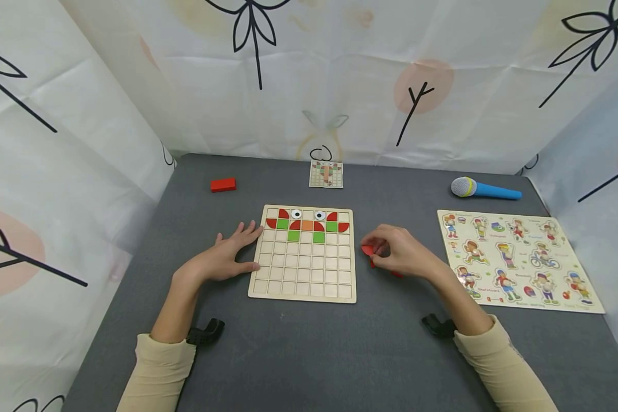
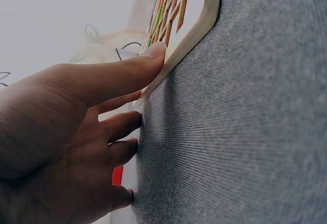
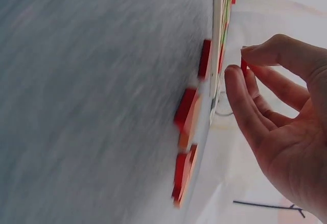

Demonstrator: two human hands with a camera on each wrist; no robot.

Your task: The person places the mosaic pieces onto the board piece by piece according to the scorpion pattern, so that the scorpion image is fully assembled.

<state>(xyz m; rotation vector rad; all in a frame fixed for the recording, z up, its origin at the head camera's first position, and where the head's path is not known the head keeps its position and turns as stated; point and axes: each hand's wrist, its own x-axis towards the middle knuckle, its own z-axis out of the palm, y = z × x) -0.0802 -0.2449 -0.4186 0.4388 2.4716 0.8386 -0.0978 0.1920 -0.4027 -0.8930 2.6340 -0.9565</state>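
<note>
A square wooden grid board (image 1: 304, 274) lies in front of me. Its upper rows hold red quarter-rounds, green and orange squares and two round eye pieces (image 1: 320, 215). My left hand (image 1: 213, 260) is at the board's left edge with its fingers spread; in the left wrist view the thumb (image 2: 127, 78) touches the rim. To the right of the board, my right hand (image 1: 404, 250) pinches a small, thin red piece (image 3: 243, 65) between thumb and fingertips. Beneath that hand, several red and orange pieces (image 3: 186, 106) lie on the table, partly hidden in the head view.
A red block (image 1: 223, 185) lies at the back left. Behind the board is a small pattern card (image 1: 327, 174). At the right are a blue toy microphone (image 1: 496, 191) and a wooden picture puzzle (image 1: 489, 240). White printed cloth (image 1: 201, 103) surrounds the grey table (image 1: 314, 355).
</note>
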